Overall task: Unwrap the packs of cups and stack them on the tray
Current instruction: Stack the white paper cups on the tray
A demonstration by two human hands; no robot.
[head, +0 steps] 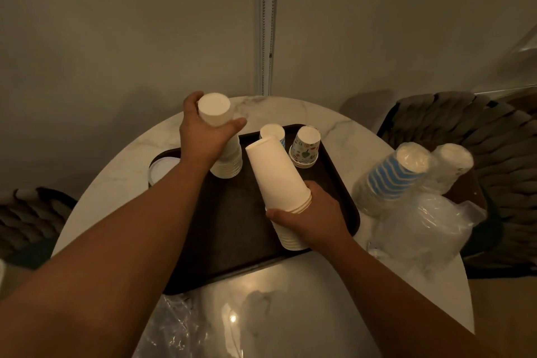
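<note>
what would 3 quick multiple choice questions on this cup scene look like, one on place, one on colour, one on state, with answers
1. Where does the patterned cup stack stand?
A. at the far right of the tray
B. on a chair
C. on the bare tabletop

2. What colour are the stripes on the wrapped pack of cups right of the tray?
A. red
B. blue
C. green

3. What is the right hand doing?
A. resting empty
B. pulling plastic wrap
C. gripping a plain white cup stack

Answers:
1 A, it sits inside the tray's far right corner.
2 B, wavy blue and white bands show through the plastic.
3 C, its fingers wrap the tilted stack near its rims, while the left hand grips another white stack.
</note>
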